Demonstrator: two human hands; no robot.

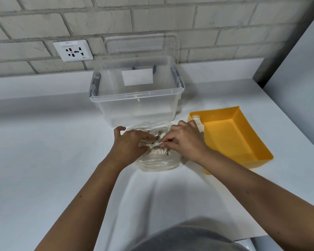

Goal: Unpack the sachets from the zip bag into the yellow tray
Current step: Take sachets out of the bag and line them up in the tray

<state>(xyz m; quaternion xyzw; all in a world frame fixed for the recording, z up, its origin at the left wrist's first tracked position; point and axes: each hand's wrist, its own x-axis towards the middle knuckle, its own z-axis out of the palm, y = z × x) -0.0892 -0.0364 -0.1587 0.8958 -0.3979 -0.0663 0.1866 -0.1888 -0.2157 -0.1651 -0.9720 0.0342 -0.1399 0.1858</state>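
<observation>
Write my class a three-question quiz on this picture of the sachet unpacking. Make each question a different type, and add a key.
1. Fill in: the left hand and right hand dig among sachets in the ____.
2. True or false: the clear tub holds sachets.
3. On which side of the zip bag does the yellow tray lie? A left, B right, C behind.
Key: 1 zip bag; 2 false; 3 B.

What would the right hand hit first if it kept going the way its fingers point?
The right hand points left into the zip bag, so likely more sachets first, then the left hand; depth is unclear.
</observation>
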